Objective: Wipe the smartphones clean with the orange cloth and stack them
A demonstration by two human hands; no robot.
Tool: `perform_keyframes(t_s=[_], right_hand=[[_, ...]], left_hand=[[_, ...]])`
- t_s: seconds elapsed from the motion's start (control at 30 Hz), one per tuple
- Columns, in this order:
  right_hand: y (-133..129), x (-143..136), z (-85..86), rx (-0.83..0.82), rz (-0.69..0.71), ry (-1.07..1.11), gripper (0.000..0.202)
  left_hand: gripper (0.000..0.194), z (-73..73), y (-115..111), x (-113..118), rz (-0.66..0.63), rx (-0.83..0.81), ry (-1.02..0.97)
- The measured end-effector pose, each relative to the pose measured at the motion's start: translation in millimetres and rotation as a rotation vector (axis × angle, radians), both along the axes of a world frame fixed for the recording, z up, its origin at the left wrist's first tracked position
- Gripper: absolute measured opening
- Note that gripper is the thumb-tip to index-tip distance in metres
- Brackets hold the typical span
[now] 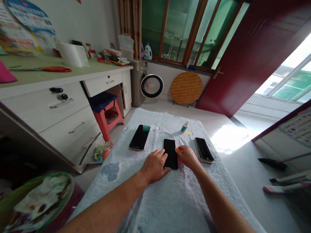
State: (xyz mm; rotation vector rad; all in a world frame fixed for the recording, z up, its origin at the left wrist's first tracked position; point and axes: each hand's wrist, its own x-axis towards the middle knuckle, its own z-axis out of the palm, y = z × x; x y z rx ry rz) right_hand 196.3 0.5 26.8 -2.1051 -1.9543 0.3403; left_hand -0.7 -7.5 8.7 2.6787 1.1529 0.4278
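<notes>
Black rectangular smartphone (pixel 172 157) mid-handling, I judge; remainder unclear. Left hand (pixel 153 165) spread at nine o'clock; right hand (pixel 186 156) curled at three, grip unclear.

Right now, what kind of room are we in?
Probably a utility or living room in a home: a washing machine with its round door open, a white desk with household clutter on top, and a round wooden tabletop leaning by the wall.
</notes>
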Motion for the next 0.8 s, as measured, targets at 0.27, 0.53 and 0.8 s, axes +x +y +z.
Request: perform_keyframes(t_s=[0.27,0.53,0.8], right_hand=[[-42,0,1.8,-0.03,0.055,0.109,0.032],[-68,-2,3.7,-0.066,0.069,0.148,0.03],[-53,-3,4.7,-0.06,0.06,0.101,0.015]], left_hand=[[0.057,-1.9,0,0,0.01,0.002,0.0],[0.058,-1.4,0,0,0.006,0.005,-0.003],[0.06,-2.1,0,0,-0.007,-0.006,0.008]])
